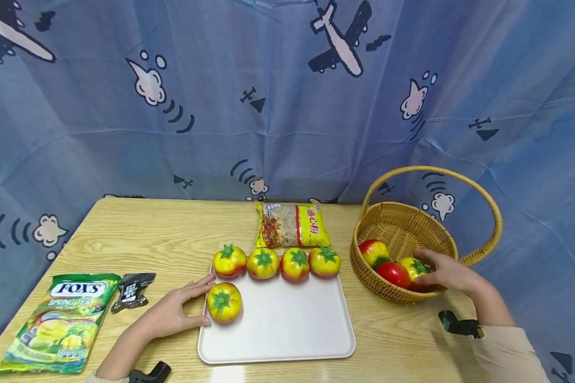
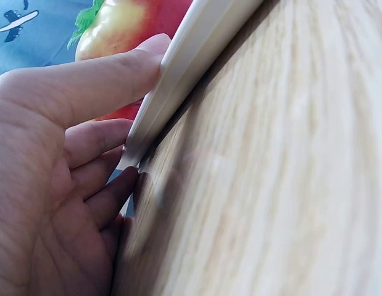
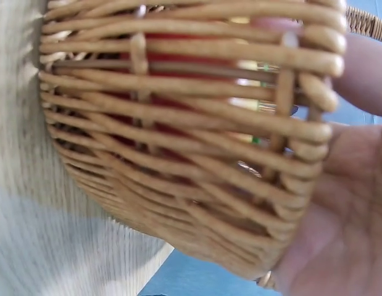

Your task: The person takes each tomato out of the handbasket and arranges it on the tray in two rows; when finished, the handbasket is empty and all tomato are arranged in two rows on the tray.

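Blue airplane-print curtain (image 1: 278, 122) hangs behind a wooden table (image 1: 163, 223). Fingers parted, the left hand (image 1: 177, 311) touches the white tray (image 1: 292, 330) beside it; the right hand (image 1: 448, 272) curves over a fruit (image 1: 408, 265) inside the wicker basket (image 1: 372, 279), whether gripping I cannot tell. From the right wrist, wicker mostly hides it; the head view shows it yellow, green-topped.

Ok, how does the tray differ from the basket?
The tray is white and smooth; the basket is brown and woven. The tray is flat and rectangular; the basket is deep and rounded. The basket has an arched handle; the tray has none. Both hold red-and-yellow fruit.
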{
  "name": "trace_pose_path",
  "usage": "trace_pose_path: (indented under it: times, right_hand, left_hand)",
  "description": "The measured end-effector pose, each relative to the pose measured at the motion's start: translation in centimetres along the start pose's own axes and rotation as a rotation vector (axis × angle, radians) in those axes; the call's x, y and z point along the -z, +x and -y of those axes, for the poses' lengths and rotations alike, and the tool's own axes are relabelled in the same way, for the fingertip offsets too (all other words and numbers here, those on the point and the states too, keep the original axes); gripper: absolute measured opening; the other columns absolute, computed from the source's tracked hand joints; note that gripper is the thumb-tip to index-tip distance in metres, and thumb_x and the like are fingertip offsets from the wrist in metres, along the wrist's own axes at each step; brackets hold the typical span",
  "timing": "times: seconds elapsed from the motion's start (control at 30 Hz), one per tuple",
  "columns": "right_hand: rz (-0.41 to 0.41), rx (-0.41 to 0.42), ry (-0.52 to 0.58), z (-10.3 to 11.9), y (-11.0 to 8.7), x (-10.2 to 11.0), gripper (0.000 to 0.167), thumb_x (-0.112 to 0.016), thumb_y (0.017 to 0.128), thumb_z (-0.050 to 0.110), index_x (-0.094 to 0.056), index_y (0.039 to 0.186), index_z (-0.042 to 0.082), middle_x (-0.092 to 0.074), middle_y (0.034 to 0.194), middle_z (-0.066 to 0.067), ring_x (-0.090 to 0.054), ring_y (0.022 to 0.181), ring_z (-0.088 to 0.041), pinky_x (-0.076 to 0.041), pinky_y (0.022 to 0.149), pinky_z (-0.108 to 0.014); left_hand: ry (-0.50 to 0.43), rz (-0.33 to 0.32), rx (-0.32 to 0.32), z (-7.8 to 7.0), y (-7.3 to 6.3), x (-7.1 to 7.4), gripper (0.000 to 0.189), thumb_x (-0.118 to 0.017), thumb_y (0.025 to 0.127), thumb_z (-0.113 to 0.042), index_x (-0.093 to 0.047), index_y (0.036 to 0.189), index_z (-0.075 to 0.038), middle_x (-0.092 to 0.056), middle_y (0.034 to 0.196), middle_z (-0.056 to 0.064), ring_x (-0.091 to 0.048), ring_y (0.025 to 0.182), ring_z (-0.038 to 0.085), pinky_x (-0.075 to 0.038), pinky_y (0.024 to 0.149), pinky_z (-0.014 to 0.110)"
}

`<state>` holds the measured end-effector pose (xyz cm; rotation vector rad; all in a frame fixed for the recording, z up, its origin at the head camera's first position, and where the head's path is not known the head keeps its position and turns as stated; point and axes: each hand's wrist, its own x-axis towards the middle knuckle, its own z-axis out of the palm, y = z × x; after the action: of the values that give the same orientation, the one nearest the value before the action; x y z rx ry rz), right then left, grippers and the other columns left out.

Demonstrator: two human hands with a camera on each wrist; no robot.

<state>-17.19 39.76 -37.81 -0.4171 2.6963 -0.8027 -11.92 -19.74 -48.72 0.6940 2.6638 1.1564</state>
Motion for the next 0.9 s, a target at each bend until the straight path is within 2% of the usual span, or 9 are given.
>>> trace_pose_path:
  times: [0.13,0.27,0.4,0.53,0.73,0.9]
  right_hand:
    - [0.023,-0.005,-0.037,-0.18,0.16,0.05,0.075,-0.071,0.081,0.018,-0.035,0.136,-0.017,-0.044,0.132,-0.038,-0.048,0.116,-0.049,-0.05,0.087,-0.048]
    - [0.032,-0.021,-0.073,-0.37,0.3,0.07,0.075,-0.072,0.079,0.018,-0.037,0.135,-0.015,-0.05,0.126,-0.034,-0.053,0.103,-0.033,-0.047,0.075,-0.032]
    - [0.038,-0.034,-0.093,-0.49,0.42,-0.04,0.074,-0.072,0.077,0.016,-0.037,0.134,-0.016,-0.052,0.121,-0.033,-0.052,0.095,-0.029,-0.045,0.072,-0.033]
    - [0.015,-0.052,-0.114,-0.42,0.51,-0.27,0.074,-0.073,0.077,0.016,-0.039,0.134,-0.015,-0.054,0.12,-0.031,-0.053,0.095,-0.03,-0.046,0.073,-0.034]
    - [-0.077,-0.042,-0.178,-0.21,0.6,-0.56,0.071,-0.077,0.075,0.019,-0.045,0.128,-0.015,-0.052,0.116,-0.033,-0.053,0.093,-0.034,-0.047,0.07,-0.036]
    - [-0.14,-0.039,-0.223,0.08,0.6,-0.72,0.07,-0.077,0.075,0.018,-0.045,0.129,-0.013,-0.045,0.12,-0.037,-0.05,0.096,-0.039,-0.048,0.071,-0.042]
  left_hand:
    - [0.007,0.0,0.005,0.02,0.01,-0.07,0.075,-0.07,0.078,-0.053,-0.05,0.139,-0.014,-0.033,0.153,0.001,-0.032,0.136,0.044,-0.026,0.109,0.063]
    - [0.009,-0.004,0.004,0.0,0.0,-0.05,0.075,-0.07,0.077,-0.052,-0.05,0.138,-0.013,-0.034,0.153,0.001,-0.032,0.136,0.045,-0.027,0.108,0.063]
    - [0.008,-0.005,0.002,-0.01,0.01,-0.05,0.075,-0.071,0.077,-0.052,-0.051,0.138,-0.013,-0.034,0.153,0.001,-0.031,0.135,0.047,-0.027,0.108,0.065]
    - [0.008,-0.007,-0.001,-0.02,0.02,-0.04,0.076,-0.071,0.076,-0.053,-0.051,0.138,-0.013,-0.034,0.153,0.001,-0.031,0.135,0.047,-0.025,0.108,0.064]
    - [0.008,-0.006,-0.002,-0.04,0.02,0.0,0.076,-0.071,0.077,-0.053,-0.051,0.138,-0.013,-0.034,0.153,0.001,-0.031,0.136,0.046,-0.025,0.109,0.063]
    - [0.001,-0.001,-0.003,-0.07,0.01,0.04,0.075,-0.071,0.077,-0.052,-0.05,0.138,-0.014,-0.033,0.153,0.001,-0.03,0.135,0.049,-0.026,0.107,0.066]
